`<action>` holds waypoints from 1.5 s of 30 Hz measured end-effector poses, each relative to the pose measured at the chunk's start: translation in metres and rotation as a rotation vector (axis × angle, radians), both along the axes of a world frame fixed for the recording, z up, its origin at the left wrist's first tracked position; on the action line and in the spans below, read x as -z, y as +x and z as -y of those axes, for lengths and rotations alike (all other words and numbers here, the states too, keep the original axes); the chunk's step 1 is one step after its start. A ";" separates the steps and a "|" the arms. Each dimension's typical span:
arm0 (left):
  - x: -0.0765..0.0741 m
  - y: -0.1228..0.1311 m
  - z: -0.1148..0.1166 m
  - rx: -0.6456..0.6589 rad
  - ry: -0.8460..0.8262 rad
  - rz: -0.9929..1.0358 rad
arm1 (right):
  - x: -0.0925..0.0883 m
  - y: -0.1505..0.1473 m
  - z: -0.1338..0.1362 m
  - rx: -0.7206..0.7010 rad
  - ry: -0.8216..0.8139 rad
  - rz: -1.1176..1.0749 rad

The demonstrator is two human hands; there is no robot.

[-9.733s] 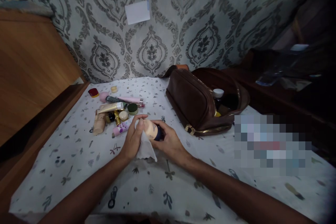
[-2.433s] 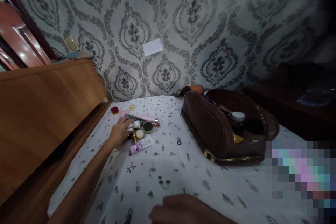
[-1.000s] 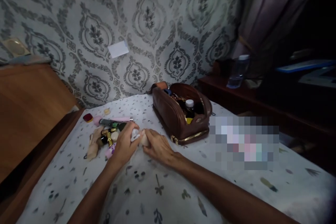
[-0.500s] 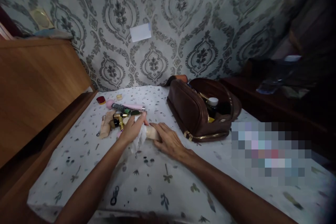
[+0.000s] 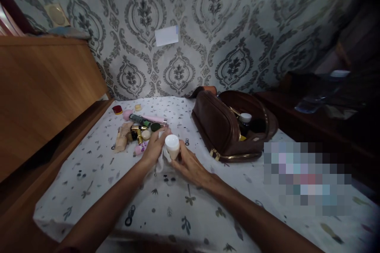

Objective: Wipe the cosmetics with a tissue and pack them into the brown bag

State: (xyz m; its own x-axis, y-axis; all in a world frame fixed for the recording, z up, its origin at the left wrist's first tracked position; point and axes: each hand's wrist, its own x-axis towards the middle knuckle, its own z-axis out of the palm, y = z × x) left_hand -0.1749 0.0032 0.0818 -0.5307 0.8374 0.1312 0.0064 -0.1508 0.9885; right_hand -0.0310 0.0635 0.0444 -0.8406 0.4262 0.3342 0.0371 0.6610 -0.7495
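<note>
My right hand (image 5: 191, 166) is closed round a small cream-coloured cosmetic bottle (image 5: 172, 147), its white cap tilted up toward me. A crumpled white tissue (image 5: 160, 163) is gripped in my left hand (image 5: 152, 148) and presses against the bottle's left side. Just beyond my left hand lies a cluster of cosmetics: a beige tube (image 5: 122, 137), a gold-and-black lipstick (image 5: 139, 136), a dark green tube (image 5: 138, 119), a round dark compact (image 5: 155, 127) and a pink-and-purple item (image 5: 140, 148). A pink handled item (image 5: 154, 119) lies behind them.
To the right, an open brown toiletry bag (image 5: 216, 120) holds a white-lidded jar (image 5: 245, 118). A red-lidded jar (image 5: 117, 109) and a small cream pot (image 5: 137, 107) sit at the back left. Wooden furniture (image 5: 50, 83) borders the patterned cloth (image 5: 97, 189); a clear bottle (image 5: 319, 95) stands far right.
The bottle has turned from lying sideways to upright, its white cap now facing me. My right hand has shifted its hold lower, and the tissue stays against the bottle. The view has shifted slightly.
</note>
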 end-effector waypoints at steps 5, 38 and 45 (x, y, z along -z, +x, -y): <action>-0.001 0.009 0.002 -0.053 0.019 -0.228 | -0.003 -0.001 0.000 0.027 0.056 -0.129; 0.024 -0.008 0.001 -0.074 -0.083 -0.963 | 0.010 -0.008 -0.016 0.033 -0.394 -0.278; 0.045 -0.023 0.007 -0.062 -0.171 -1.103 | 0.004 0.007 -0.042 0.011 -0.115 -0.025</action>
State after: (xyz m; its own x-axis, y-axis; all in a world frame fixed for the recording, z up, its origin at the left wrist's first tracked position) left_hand -0.1976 -0.0036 0.0369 -0.2365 0.8657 0.4411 0.8954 0.0180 0.4449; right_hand -0.0240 0.1058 0.0407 -0.8279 0.4720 0.3031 0.0245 0.5702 -0.8212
